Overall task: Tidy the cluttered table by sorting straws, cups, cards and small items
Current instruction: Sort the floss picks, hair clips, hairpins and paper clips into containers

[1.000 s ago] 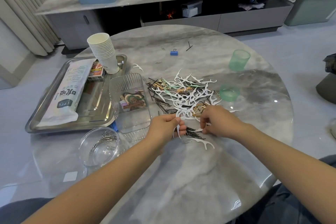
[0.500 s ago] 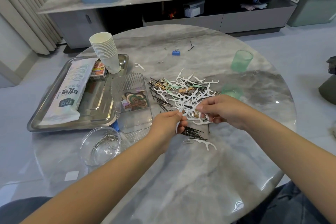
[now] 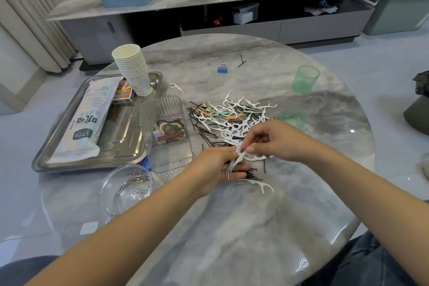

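Observation:
A heap of white floss picks [image 3: 241, 118], black hairpins and small tan bits lies mid-table. My left hand [image 3: 216, 165] holds a bunch of white floss picks [image 3: 233, 165] just in front of the heap. My right hand [image 3: 271, 139] pinches one white pick at the top of that bunch. Another single floss pick [image 3: 261, 184] lies on the table just in front of the hands. Black hairpins [image 3: 249, 174] show under my left fingers.
A clear ribbed box [image 3: 162, 111] with small items sits left of the heap, beside a metal tray [image 3: 120, 137] with a straw pack [image 3: 86, 121], card box and stacked paper cups [image 3: 132, 67]. A clear bowl [image 3: 125, 188] holds clips. Two green cups [image 3: 305, 79] stand right; a blue binder clip [image 3: 222, 69] lies far.
My right hand picked a white floss pick from the heap and brought it back to the bunch in my left hand. My left hand has stayed roughly in place.

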`<action>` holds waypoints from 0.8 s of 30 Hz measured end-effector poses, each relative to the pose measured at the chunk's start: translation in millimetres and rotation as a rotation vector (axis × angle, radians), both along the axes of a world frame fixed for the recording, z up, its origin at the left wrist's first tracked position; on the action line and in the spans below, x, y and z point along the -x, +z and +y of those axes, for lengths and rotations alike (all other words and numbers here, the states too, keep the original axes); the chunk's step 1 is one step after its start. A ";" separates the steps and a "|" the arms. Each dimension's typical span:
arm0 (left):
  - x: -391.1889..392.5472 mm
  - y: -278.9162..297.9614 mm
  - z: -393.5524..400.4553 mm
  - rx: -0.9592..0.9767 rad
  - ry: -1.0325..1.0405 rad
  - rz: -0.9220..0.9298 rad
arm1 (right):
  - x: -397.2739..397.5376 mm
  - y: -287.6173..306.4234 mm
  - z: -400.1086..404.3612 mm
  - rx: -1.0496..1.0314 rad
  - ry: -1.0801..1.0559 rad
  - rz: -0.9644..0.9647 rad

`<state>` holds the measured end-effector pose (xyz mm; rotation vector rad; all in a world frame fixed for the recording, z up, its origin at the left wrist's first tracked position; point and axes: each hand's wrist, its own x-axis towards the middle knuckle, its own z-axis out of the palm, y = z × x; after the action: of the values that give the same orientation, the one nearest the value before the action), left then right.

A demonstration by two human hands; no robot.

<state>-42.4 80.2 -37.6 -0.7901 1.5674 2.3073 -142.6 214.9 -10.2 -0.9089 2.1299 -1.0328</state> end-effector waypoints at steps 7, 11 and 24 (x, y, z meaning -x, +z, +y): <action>4.7 -3.9 3.7 0.053 -0.030 0.082 | 0.5 -14.2 -2.3 0.070 -0.199 0.150; 5.5 -7.9 4.6 0.143 0.090 0.016 | 16.8 -22.2 8.1 -0.155 -0.209 0.308; 6.6 -12.2 1.3 0.078 0.225 -0.035 | 7.0 -39.7 9.2 -0.602 0.020 0.613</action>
<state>-49.0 81.5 -49.8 -1.0695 1.6368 2.3809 -149.5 224.1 -49.9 -1.0056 2.6850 -0.0436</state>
